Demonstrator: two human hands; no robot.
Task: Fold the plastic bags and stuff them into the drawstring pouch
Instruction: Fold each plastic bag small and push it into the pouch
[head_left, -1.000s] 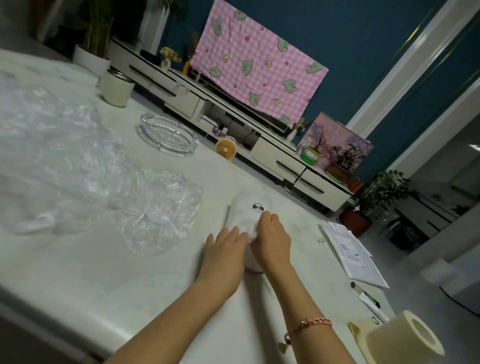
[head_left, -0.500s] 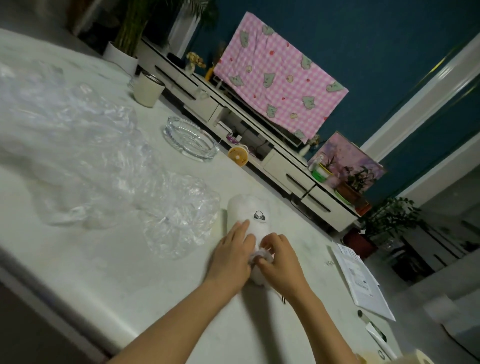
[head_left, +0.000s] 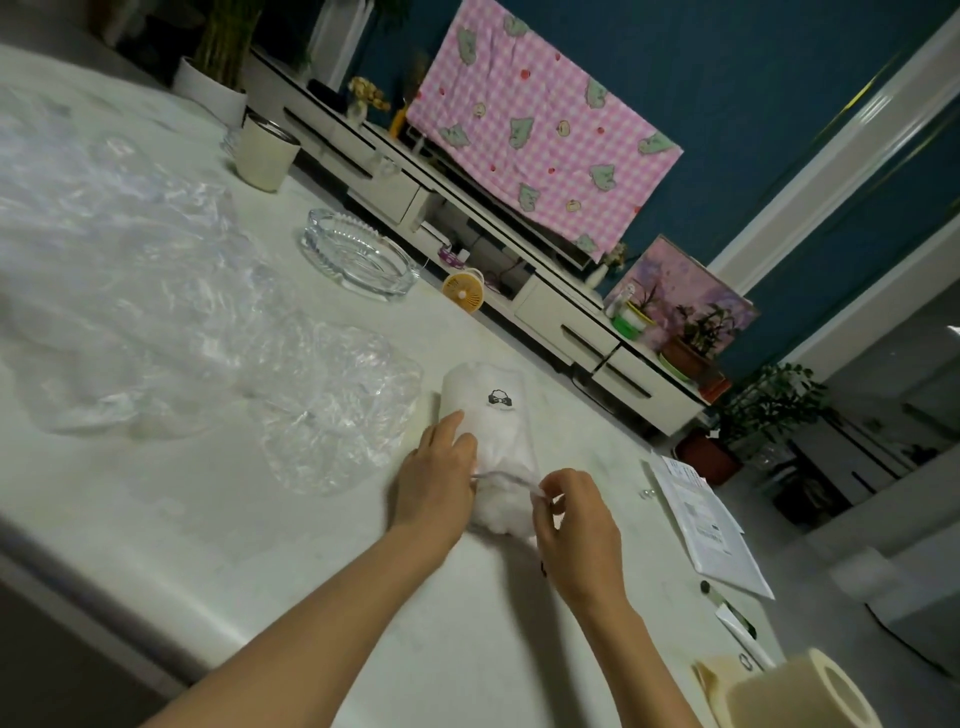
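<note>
**Reporter:** Can any wording be read here?

**Photographer:** Very little. The white fabric drawstring pouch (head_left: 493, 431) carries a small black emblem (head_left: 500, 399), a curly-topped shape over a bow. The line of tiny lettering beneath it is too small to read.

**Reporter:** And the white printed paper sheet (head_left: 711, 535) on the right?

**Photographer:** It shows blocks of print, all blurred. No word or number is legible.
</note>
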